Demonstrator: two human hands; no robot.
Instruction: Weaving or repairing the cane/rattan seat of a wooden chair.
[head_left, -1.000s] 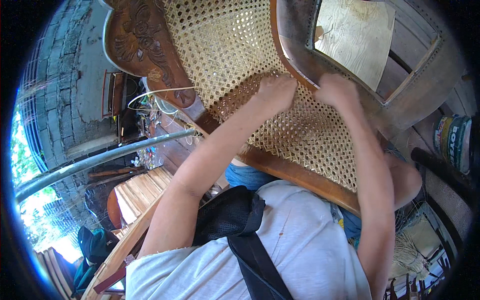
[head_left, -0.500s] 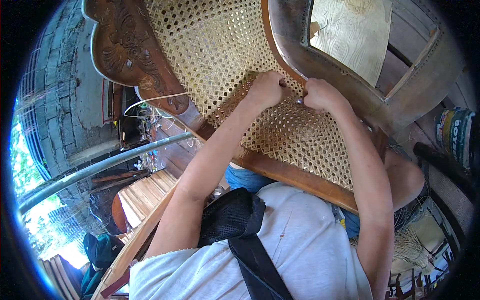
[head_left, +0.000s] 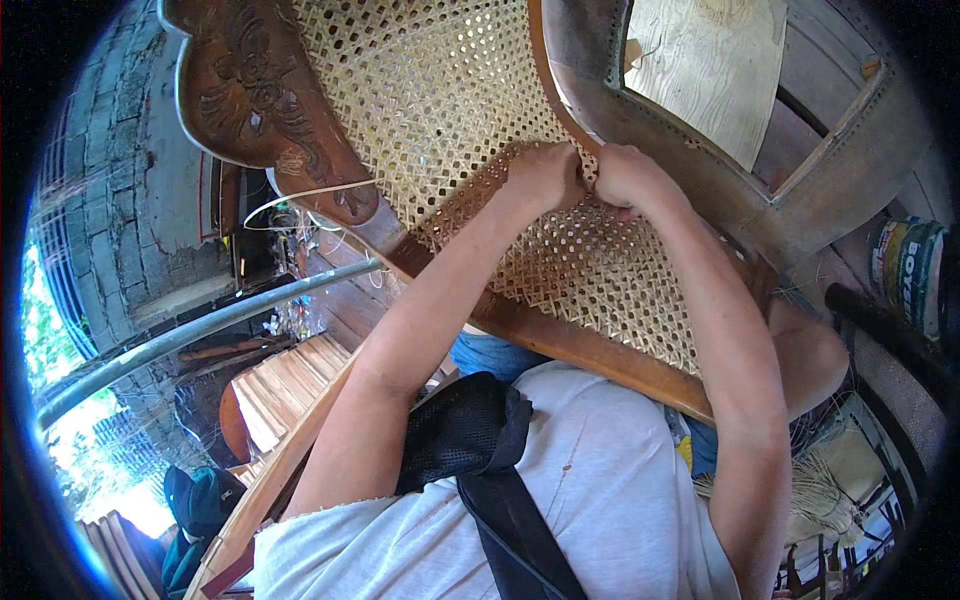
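A woven cane panel (head_left: 440,90) fills a carved brown wooden chair frame (head_left: 262,95), which lies tilted across my lap. My left hand (head_left: 546,178) is closed, thumb side toward the curved right edge of the weave. Right beside it my right hand (head_left: 630,180) is also closed, its knuckles close to the wooden rim. Both hands rest at the panel's right border, almost touching. Whatever the fingers pinch is hidden behind them. A pale loose cane strand (head_left: 315,190) loops out from the panel's left edge over the frame.
A second wooden frame (head_left: 690,130) with an open middle lies at the upper right, near a plywood sheet (head_left: 705,65). A metal pipe (head_left: 215,325) crosses at left above stacked wood pieces (head_left: 290,380). A bucket (head_left: 908,275) and a cane bundle (head_left: 820,500) sit at right.
My hands have drawn closer together, the left shifting right and the right shifting slightly left and up. A small shiny spot below the right hand no longer shows.
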